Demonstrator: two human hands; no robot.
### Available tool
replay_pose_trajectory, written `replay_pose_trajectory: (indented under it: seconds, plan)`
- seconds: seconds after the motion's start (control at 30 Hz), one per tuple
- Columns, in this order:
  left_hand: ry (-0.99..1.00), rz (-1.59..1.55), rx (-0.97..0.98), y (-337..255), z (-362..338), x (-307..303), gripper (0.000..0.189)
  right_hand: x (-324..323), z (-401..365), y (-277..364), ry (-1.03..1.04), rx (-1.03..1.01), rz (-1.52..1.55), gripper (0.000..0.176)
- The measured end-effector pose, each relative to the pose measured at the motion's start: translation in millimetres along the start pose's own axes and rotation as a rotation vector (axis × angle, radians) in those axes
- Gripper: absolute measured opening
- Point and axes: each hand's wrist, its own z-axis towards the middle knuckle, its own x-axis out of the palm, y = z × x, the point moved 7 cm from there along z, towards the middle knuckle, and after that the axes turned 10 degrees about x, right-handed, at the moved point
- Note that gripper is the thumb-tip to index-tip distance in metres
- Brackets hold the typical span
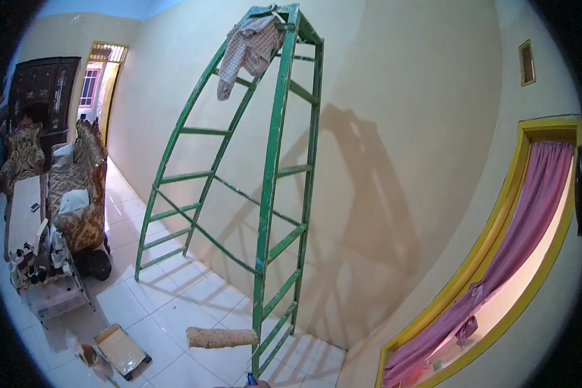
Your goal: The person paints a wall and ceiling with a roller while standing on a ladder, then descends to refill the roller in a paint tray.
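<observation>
At the bottom edge of the head view only a sliver of my right hand (261, 384) shows, closed round the blue handle of a paint roller. The paint roller (222, 337) has a shaggy, cream-tan sleeve held level above the tiled floor. Just behind it rises a green stepladder (275, 161), its legs spread and its paint worn. A checked cloth (251, 48) hangs over the ladder's top. On the floor to the left lie a shallow paint tray (121, 350) and a small bucket (89, 355). My left hand is out of the picture.
A cream wall (394, 194) runs behind the ladder. Purple curtains (498, 258) hang in a yellow-framed window at right. A patterned sofa (77, 194) and a long table (27, 207) with objects on it stand at left, near a doorway (100, 90).
</observation>
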Motion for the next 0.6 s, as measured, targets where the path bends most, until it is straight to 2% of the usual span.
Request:
replay_pose_trajectory:
  seconds: [0.03,0.1,0.13,0.17,0.23,0.27,0.3,0.37,0.43,0.47,0.5,0.6]
  plan:
    - [-0.008,0.010,-0.010,3.0,5.7,6.0,0.051,-1.6,-2.1,-12.6,0.012,0.019,0.005,0.011]
    - [-0.070,0.081,-0.034,17.0,13.9,5.0,0.056,-3.8,10.1,-38.0,0.046,0.010,-0.063,0.023]
    - [-0.138,0.081,-0.041,42.8,22.0,-8.8,0.060,-5.2,18.8,-56.3,0.063,0.014,-0.095,0.030]
    - [-0.220,-0.076,-0.056,53.2,11.2,-2.0,0.041,-9.9,46.3,-83.0,-0.047,-0.040,-0.279,0.023]
    - [-0.272,-0.088,0.090,42.6,-3.3,8.1,0.040,10.1,8.6,-65.1,0.099,0.066,-0.092,0.026]
    - [-0.318,-0.108,0.116,39.1,-9.7,9.6,0.039,23.4,-14.6,-49.9,0.191,0.119,0.002,0.020]
    - [-0.354,-0.108,0.166,42.6,-15.6,5.3,0.039,31.4,-27.4,-40.0,0.135,0.086,-0.008,0.015]
    - [-0.393,-0.134,0.191,22.0,-39.1,14.9,0.038,48.7,-32.3,-44.1,0.212,0.092,-0.023,0.011]
    - [-0.445,-0.196,0.238,16.1,-61.6,18.5,0.040,67.7,-31.6,-49.2,0.191,0.028,-0.012,0.014]
    - [-0.433,-0.248,0.319,16.0,-70.1,20.4,0.041,80.2,-41.5,-39.1,0.175,-0.046,-0.092,0.014]
    - [-0.442,-0.273,0.386,6.4,-83.9,23.5,0.041,95.0,-36.0,-48.0,0.179,0.013,-0.069,0.010]
    - [-0.504,-0.496,0.537,23.1,-107.8,6.6,0.043,145.9,-59.2,-30.5,0.216,-0.062,-0.013,0.013]
